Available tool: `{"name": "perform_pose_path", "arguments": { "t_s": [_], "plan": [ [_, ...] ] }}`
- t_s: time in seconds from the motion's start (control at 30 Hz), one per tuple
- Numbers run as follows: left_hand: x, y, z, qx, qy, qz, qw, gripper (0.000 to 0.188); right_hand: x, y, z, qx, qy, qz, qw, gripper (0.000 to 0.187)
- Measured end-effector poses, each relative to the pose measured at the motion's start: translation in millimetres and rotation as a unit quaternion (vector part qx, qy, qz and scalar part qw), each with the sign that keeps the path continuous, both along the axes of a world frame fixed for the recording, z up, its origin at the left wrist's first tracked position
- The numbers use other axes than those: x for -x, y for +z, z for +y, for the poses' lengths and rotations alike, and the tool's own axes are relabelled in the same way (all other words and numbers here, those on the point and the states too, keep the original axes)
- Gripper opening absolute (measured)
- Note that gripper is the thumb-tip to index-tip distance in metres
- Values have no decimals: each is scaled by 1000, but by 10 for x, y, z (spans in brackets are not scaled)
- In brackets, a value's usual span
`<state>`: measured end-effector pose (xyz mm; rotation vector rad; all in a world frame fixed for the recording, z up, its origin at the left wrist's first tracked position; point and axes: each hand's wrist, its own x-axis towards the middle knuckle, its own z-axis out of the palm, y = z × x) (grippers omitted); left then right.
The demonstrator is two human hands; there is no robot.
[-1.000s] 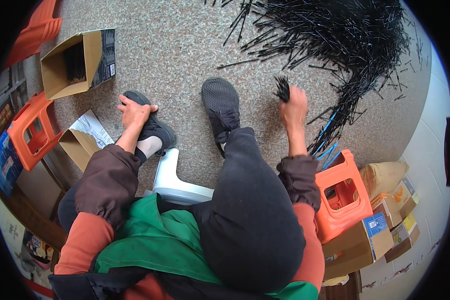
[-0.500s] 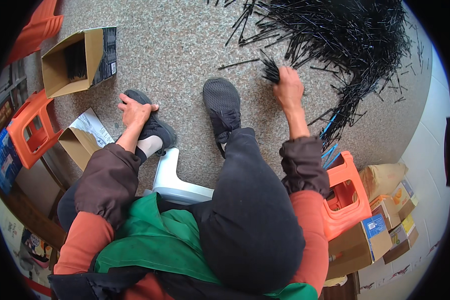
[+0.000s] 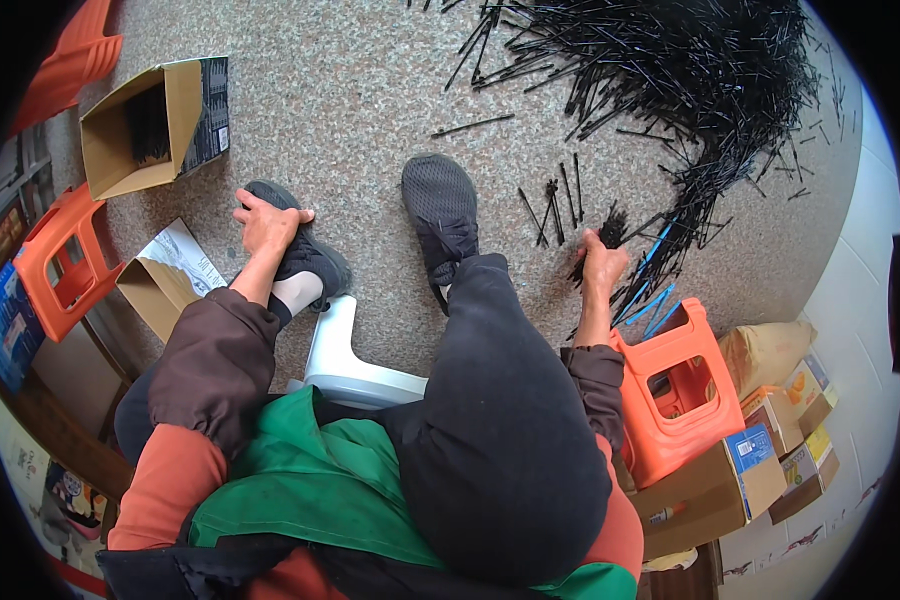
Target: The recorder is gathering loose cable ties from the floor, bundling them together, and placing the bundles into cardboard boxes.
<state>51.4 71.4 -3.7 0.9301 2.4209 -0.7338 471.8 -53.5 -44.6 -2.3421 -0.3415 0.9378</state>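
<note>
Head view: my right hand (image 3: 602, 266) grasps a bundle of black sticks (image 3: 612, 228) at right, nearer than the far-right pile (image 3: 690, 60); my left hand (image 3: 268, 226) lies loose, fingers spread, on my left shoe (image 3: 322, 262).

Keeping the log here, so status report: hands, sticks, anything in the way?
Right hand holding bundle of black sticks. Left hand on shoe. Loose sticks on floor nearby. Orange stool beside right sleeve.
</note>
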Motion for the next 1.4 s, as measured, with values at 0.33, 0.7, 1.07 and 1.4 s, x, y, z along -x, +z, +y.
{"name": "perform_pose_path", "arguments": {
  "t_s": [0.33,0.7,1.07,1.4],
  "plan": [
    [42,22,26,4,4,7,1000,115,136,-59,259,8,225,-198,954,22],
    [22,4,4,-3,3,3,1000,115,61,39,258,-62,418,-229,877,29],
    [2,-5,4,-9,1,2,1000,116,-257,-36,312,-73,581,-305,751,42],
    [-6,-4,11,-2,-2,1,1000,116,-313,-34,167,-5,472,-307,826,28]
  ]
}}
